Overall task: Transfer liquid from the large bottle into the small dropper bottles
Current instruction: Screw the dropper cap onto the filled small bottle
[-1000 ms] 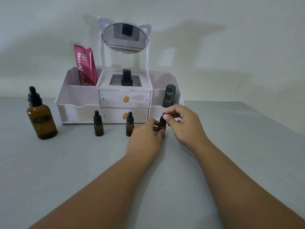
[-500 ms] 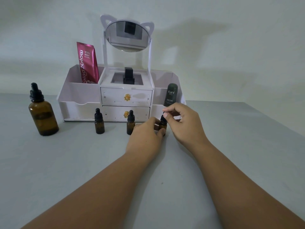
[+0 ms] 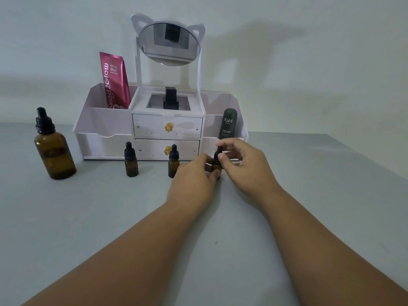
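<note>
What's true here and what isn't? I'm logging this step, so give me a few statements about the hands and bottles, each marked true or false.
1. The left hand holds the body of the rightmost small dropper bottle. True.
2. The right hand pinches that bottle's dropper cap. True.
3. The large amber bottle lies on its side. False: it stands upright, capped.
4. The Kahf bottle lies flat. False: it stands upright in the white organizer.

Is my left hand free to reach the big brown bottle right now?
Probably, once it lets go: the left hand grips the small dropper bottle whose cap the right hand pinches. The large bottle stands unobstructed to its left, with two other small bottles near the path.
</note>
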